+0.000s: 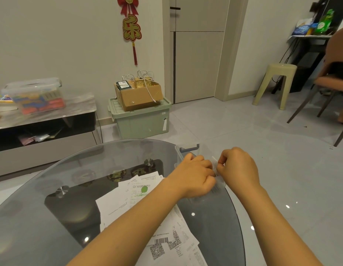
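Observation:
Both hands meet above the right edge of a round glass table (51,189). My left hand (195,175) and my right hand (237,166) each pinch one side of a small clear plastic piece (216,170) held between them, with fingers curled. A clear plastic box (188,148) with a grey handle sits on the table right under the hands. Several white paper slips and receipts (128,198) with barcodes and QR codes lie spread on the glass under my left forearm.
A low cabinet (44,116) at the left carries a lidded clear container (36,96). A cardboard box (138,93) rests on a green storage bin (141,120) by the wall. A beige stool (278,83) and a chair (331,87) stand at the right on the tiled floor.

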### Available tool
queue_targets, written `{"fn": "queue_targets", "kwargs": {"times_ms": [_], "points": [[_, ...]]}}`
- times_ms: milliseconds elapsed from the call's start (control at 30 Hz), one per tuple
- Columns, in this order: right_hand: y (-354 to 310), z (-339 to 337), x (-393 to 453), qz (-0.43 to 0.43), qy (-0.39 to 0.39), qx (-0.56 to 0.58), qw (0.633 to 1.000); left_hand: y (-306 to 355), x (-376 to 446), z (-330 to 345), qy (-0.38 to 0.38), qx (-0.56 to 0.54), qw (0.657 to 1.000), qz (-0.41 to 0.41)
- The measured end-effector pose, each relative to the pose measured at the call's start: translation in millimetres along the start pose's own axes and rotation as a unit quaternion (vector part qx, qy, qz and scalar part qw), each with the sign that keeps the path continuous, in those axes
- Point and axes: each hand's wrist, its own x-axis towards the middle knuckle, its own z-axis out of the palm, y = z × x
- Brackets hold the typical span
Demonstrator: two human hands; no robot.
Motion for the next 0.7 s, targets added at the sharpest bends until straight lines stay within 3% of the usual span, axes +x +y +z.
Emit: {"fn": "queue_targets", "kwargs": {"times_ms": [300, 500, 700], "points": [[3, 6, 9, 0.017, -0.088, 0.001, 0.996, 2, 0, -2, -0.024, -0.011, 1.000, -0.016], [9, -4, 2, 0.003, -0.079, 0.068, 0.995, 6, 8, -10, -0.089, -0.036, 0.994, -0.049], [12, 2, 5, -0.005, -0.071, 0.077, 0.994, -2, 10, 3, -0.080, -0.085, 0.990, -0.084]]}}
